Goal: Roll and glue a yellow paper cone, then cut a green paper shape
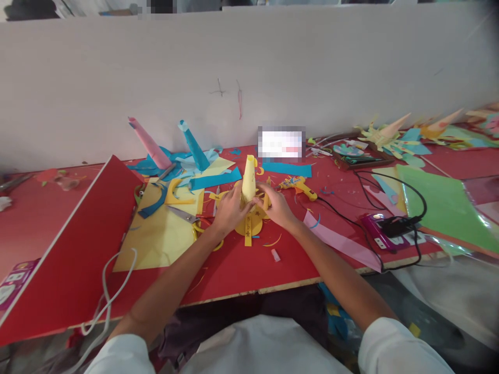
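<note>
A pale yellow paper cone (248,179) stands upright on a yellow paper base (255,226) with strips sticking out and dark markings. My left hand (231,210) closes round the cone's lower left side. From the right, my right hand (277,206) grips the same lower end, its thumb near my left thumb. Some fingertips are hidden behind the cone. Left of my hands lie scissors (183,213) with yellow and red handles, partly covered by my left forearm. A yellow glue gun (299,187) rests just beyond my right hand.
Pink (150,143) and blue (194,146) paper cones stand at the back left. A red divider (78,244) rises at left. Right are a pink strip (343,241), a black cord, a purple box (376,228) and green sheets (444,202). A lit screen (281,144) leans on the wall.
</note>
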Available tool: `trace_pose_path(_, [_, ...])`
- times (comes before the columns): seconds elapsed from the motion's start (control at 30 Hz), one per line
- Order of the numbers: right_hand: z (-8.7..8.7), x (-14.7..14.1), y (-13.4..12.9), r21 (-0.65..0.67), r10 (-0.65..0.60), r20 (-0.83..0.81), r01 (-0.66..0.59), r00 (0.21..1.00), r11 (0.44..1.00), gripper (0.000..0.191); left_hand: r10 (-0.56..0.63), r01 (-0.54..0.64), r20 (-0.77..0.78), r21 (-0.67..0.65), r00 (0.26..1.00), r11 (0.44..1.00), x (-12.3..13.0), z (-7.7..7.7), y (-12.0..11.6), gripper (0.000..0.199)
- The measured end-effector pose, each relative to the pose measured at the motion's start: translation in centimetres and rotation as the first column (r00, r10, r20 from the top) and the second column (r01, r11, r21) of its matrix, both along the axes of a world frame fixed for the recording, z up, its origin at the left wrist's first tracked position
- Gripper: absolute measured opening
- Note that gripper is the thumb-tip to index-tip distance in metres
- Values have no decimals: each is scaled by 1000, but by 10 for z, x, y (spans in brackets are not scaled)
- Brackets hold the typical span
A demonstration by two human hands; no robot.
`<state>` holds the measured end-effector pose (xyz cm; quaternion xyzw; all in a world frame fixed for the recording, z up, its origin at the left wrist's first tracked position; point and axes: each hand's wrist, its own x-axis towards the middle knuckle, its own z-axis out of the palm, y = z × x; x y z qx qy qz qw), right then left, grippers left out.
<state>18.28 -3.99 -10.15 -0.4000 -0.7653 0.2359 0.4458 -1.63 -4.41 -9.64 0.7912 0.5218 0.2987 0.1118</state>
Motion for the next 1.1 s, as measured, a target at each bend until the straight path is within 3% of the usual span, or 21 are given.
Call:
trace_pose_path(0.3, [-6,1,2,19,-27,-48,28,998,999,40,61,-58,166,-18,984,998,-3,-3,0,63])
trace_pose_path(0.43, [-7,4,2,80,-15,-12,16,1000,997,55,-81,57,270,96,959,994,-7,-4,0,57])
trace_pose_path(0.53, [-8,5,3,146,18,15,-20,1000,989,64,-185,160,281,109,942,981,-8,-3,-2,54])
trace_pose_path(0.73, [-7,6,3,216,-9,29,3,1000,976,51,-138,131,288,42,948,990,-7,-5,-1,57])
trace_pose_path(0.9, [-3,5,0,284,-84,-15,85,996,955,35,-140,104,265,142,954,984,-5,-8,3,51])
trace_pose_path(1.1, [-2,5,1,335,-157,-122,190,980,923,33,-85,24,274,218,958,976,-8,-13,4,38])
